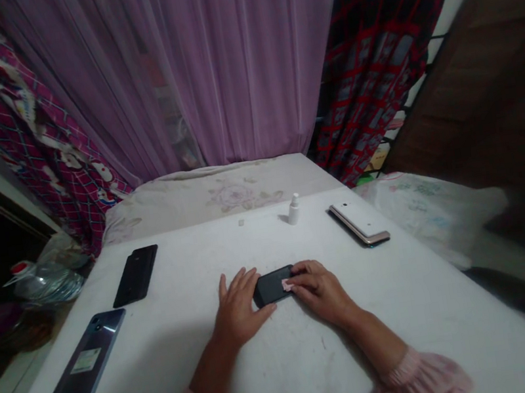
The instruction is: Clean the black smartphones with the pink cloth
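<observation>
A dark phone [271, 287] lies at a slant on the white table in the middle of the view. My left hand [238, 310] holds its left end, thumb along the near edge and fingers at the far edge. Between the thumb and fingers of my right hand [322, 290] is a small pale pink piece of cloth or paper [287, 284], pressed against the phone's right part. My right fingers cover the phone's right end. Beyond the hands stands a small white spray bottle [293, 210].
On the left lie a black phone [136, 275] and a larger dark blue phone [81, 374] with a label. Stacked phones [359, 221], a white one on top, lie at the right. A tiny pale square [241, 223] lies farther back. Purple curtains [241, 60] hang behind the table.
</observation>
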Demonstrator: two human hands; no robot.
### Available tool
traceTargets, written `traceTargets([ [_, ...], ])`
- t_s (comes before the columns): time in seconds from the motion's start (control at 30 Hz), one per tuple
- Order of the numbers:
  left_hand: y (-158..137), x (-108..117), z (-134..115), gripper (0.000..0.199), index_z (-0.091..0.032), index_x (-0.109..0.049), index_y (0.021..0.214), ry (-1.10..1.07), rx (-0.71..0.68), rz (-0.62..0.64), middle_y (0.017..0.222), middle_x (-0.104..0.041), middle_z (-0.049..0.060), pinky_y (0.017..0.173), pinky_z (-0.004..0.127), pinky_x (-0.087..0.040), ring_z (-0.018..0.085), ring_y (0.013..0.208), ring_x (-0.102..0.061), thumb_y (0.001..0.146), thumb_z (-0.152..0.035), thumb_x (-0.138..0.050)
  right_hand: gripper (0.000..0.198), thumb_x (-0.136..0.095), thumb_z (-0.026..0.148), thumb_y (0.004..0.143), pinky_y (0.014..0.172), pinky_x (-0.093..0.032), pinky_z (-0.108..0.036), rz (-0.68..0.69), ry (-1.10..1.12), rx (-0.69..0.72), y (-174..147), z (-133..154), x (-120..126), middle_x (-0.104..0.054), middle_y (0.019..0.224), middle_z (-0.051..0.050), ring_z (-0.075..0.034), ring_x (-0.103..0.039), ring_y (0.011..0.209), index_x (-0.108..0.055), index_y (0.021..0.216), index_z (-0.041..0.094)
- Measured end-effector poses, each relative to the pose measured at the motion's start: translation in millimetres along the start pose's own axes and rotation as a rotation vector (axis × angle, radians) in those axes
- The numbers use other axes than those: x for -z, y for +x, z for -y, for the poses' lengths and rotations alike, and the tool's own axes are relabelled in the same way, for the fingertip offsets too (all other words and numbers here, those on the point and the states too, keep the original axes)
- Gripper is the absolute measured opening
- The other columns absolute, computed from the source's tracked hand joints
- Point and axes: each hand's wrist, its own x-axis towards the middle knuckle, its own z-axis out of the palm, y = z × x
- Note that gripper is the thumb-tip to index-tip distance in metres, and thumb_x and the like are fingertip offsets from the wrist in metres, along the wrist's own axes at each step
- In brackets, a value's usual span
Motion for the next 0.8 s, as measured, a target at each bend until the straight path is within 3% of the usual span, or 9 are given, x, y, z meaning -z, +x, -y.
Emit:
traceTargets([
  [0.13, 0, -1, 3, 0.060, -0.021, -0.048, 0.134, 0.003, -0.039, -0.008, 0.140, -0.052, 0.012, 0.113, 0.061, -0.010, 0.033, 0.134, -0.041, 0.082, -0.048, -0.063, 0.018, -0.058, 0.027, 0.087, 0.092, -0.048, -0.039, -0.002, 0.032, -0.073, 14, -9, -5, -0.066, 0.115, -0.008, -0.021, -0.059, 0.108, -0.075, 0.092, 0.027],
  [0.33, 0, 1, 0, 0.057, -0.020, -0.050, 0.133, 0.016, -0.046, -0.025, 0.139, -0.053, 0.014, 0.113, 0.061, -0.011, 0.033, 0.132, -0.043, 0.083, -0.045, -0.061, 0.018, -0.056, 0.029, 0.089, 0.088, -0.049, -0.036, 0.080, 0.130, -0.124, 28, -10, -3, -0.074, 0.096, -0.005, -0.019, -0.066, 0.093, -0.073, 0.092, 0.026],
  [0.57, 1, 1, -3, 0.055, -0.019, -0.050, 0.132, 0.021, -0.034, -0.030, 0.138, -0.053, 0.016, 0.113, 0.060, -0.012, 0.033, 0.132, -0.043, 0.083, -0.042, -0.061, 0.015, -0.061, 0.032, 0.086, 0.101, -0.042, -0.042, 0.369, 0.233, -0.057, 23, -8, 29, -0.064, 0.123, -0.008, -0.024, -0.054, 0.121, -0.076, 0.086, 0.026],
  [0.67, 1, 2, -3, 0.056, -0.018, -0.050, 0.132, 0.018, -0.040, -0.022, 0.138, -0.053, 0.016, 0.112, 0.061, -0.013, 0.033, 0.132, -0.043, 0.083, -0.042, -0.061, 0.017, -0.060, 0.034, 0.087, 0.099, -0.042, -0.041, 0.347, 0.231, -0.060, 23, -11, 26, -0.066, 0.120, -0.008, -0.023, -0.055, 0.119, -0.075, 0.086, 0.026],
  [0.8, 2, 3, -3, 0.056, -0.018, -0.049, 0.132, 0.017, -0.033, -0.004, 0.138, -0.053, 0.016, 0.112, 0.060, -0.013, 0.033, 0.132, -0.043, 0.083, -0.042, -0.061, 0.020, -0.054, 0.032, 0.091, 0.093, -0.045, -0.037, 0.197, 0.169, -0.086, 27, -14, 8, -0.072, 0.105, -0.006, -0.020, -0.063, 0.102, -0.073, 0.089, 0.026],
])
